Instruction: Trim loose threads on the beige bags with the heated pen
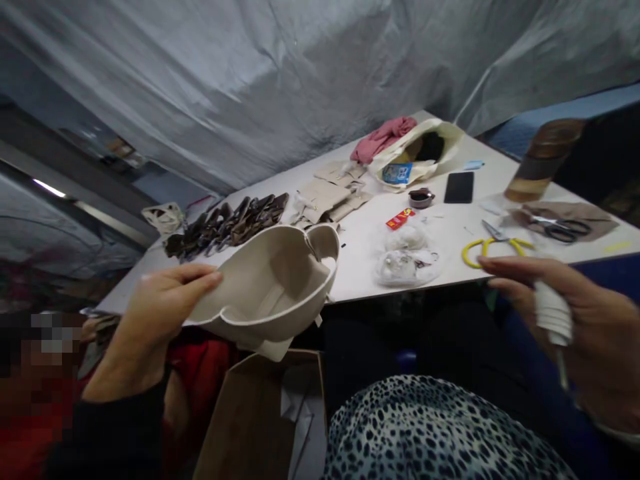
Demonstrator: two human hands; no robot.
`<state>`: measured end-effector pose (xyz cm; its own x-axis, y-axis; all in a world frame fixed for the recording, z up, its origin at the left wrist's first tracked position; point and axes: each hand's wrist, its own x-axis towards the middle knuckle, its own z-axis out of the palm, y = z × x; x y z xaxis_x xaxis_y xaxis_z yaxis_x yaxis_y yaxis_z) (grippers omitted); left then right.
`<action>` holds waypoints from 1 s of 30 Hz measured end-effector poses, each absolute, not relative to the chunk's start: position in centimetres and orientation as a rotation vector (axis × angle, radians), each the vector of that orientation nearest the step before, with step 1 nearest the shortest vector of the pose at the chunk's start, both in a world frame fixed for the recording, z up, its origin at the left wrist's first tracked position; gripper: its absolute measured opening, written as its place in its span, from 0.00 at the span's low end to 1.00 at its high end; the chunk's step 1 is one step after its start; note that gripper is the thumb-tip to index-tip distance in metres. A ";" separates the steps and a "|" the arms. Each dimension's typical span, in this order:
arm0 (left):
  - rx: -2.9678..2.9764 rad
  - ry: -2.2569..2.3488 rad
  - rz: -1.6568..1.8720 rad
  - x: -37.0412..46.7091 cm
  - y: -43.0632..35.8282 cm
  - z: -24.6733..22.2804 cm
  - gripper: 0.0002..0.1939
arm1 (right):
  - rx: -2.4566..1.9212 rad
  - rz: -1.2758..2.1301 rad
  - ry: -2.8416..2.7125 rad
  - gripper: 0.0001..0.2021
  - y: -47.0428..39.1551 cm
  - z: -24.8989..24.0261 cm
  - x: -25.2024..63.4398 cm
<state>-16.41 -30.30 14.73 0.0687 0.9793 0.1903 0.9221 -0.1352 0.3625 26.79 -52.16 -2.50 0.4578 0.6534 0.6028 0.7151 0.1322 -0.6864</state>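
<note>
A beige leather-like bag, its mouth open toward the camera, hangs over the table's front edge. My left hand pinches its left rim between thumb and fingers. At the right, my right hand is closed round a white ribbed handle with a thin metal shaft pointing down. Just beyond those fingertips lie yellow-handled pliers or snips on the table. Whether the fingertips pinch anything else is too small to tell.
On the white table are dark brown folded pieces, beige pieces, clear plastic bags, a phone, black scissors, a bottle and a cloth bag. Below stands a cardboard box. A person in red sits at left.
</note>
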 end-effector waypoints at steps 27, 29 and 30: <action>2.223 1.386 0.210 -13.0 -39.1 10.0 0.15 | -1.176 0.803 -1.622 0.07 -48.4 -1.3 20.0; 2.222 1.356 0.220 -13.7 -39.5 9.9 0.14 | -1.097 0.936 -1.547 0.06 -48.2 -1.6 20.0; 2.233 1.312 0.206 -14.0 -39.7 9.9 0.13 | -1.055 1.001 -1.507 0.06 -48.1 -1.8 20.0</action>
